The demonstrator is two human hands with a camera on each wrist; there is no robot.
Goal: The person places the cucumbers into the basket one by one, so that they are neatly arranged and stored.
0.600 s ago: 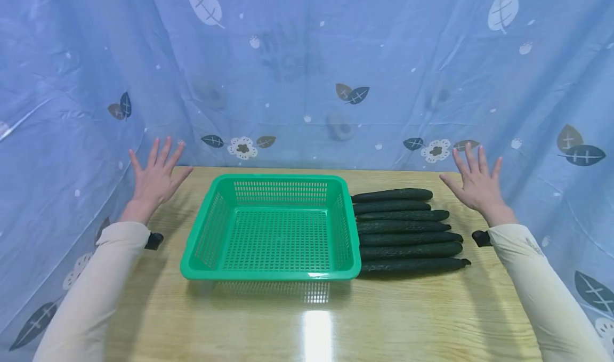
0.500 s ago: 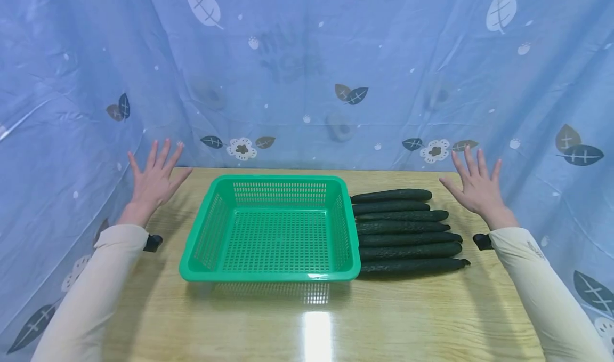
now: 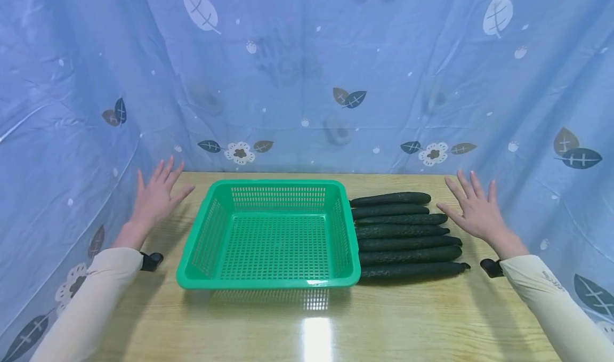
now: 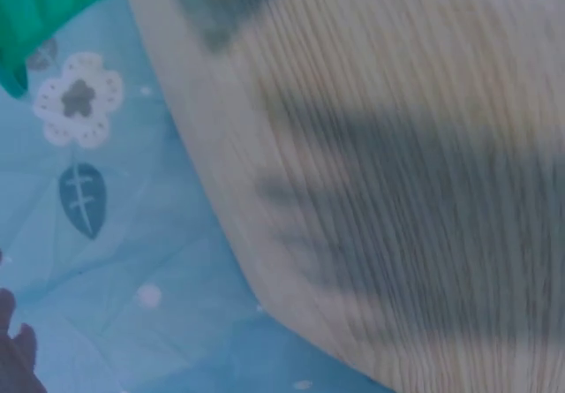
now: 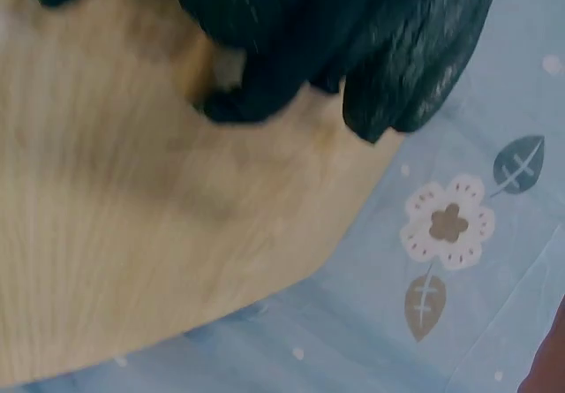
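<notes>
My left hand is held up left of a green plastic basket, fingers spread, with nothing in it. On the other side, my right hand has its fingers spread as well, just right of several dark green cucumbers. The cucumbers lie side by side in a column, their left ends against or behind the basket's right wall. The basket stands upright with bare mesh showing inside. In the right wrist view the ends of the cucumbers show at the top; the left wrist view catches a corner of the basket.
A light wood table carries everything. Blue curtain with leaf and flower prints closes in the back and both sides. Each wrist wears a small black camera, such as the one on the left wrist.
Both hands have come down and slightly nearer the person, fingers still spread. The whole head view has shifted a little, so the basket and cucumbers appear slightly lower.
</notes>
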